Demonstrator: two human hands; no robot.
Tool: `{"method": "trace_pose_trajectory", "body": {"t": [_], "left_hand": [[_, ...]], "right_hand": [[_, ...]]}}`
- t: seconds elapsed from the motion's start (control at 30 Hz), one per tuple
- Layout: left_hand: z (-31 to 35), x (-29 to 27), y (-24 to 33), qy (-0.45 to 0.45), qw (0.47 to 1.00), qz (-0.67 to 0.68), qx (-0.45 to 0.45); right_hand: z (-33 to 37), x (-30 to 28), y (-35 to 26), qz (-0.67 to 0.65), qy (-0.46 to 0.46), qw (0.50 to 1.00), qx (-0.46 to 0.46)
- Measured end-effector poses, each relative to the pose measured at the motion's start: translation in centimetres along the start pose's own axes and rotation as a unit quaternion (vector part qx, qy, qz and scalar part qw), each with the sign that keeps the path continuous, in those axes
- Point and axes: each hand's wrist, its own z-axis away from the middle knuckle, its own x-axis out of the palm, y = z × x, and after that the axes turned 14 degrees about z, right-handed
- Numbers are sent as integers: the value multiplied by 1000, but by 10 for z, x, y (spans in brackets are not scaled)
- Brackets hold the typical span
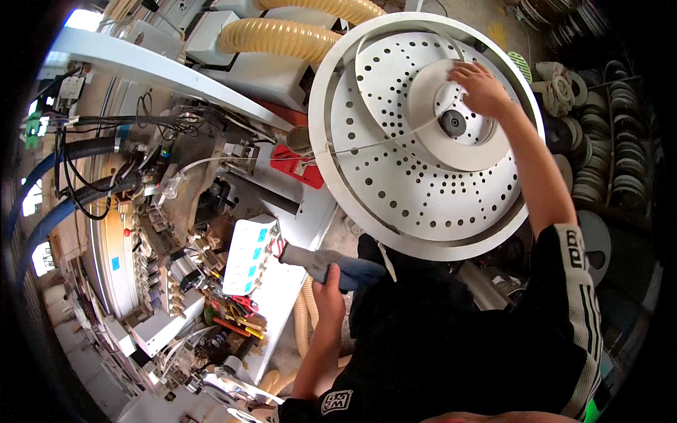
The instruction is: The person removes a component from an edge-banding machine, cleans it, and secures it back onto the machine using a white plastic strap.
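Note:
A large white round tray (381, 224) holds a perforated white disc (395, 176). On it lies a white roll of edge banding (458, 156) around a dark central hub (453, 123). My right hand (483, 90) reaches over the roll's inner edge, fingers apart and bent, touching or just above it. A thin pale strip (338, 150) runs from the roll leftward toward the machine. Lower down, my left hand (329, 299) is closed on a grey-blue work glove (317, 266), its thumb pressed against the fabric. The left fingers are partly hidden behind the glove.
To the left stands a machine with dark cables (162, 125) and blue hoses (60, 211). A white sheet with blue patches (247, 257), a red tray (293, 166) and pliers (243, 303) lie nearby. Ribbed yellow hoses (278, 39) run behind; several rolls (626, 141) fill the right side.

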Motion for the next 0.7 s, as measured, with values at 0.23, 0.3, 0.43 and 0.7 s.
{"method": "trace_pose_trajectory", "body": {"t": [0.23, 0.3, 0.43, 0.7], "left_hand": [[7, -22, -14, 47, 998, -10, -45], [5, -20, -19, 41, 998, -23, -42], [1, -17, -10, -6, 994, -108, -34], [-8, -23, -12, 11, 997, -80, -6]], "right_hand": [[52, -15, 53, 43, -130, 991, 8], [85, -16, 47, 50, -145, 988, 21], [151, -11, 26, -22, -139, 989, 33], [220, -19, -41, -115, -152, 977, 94]]}}
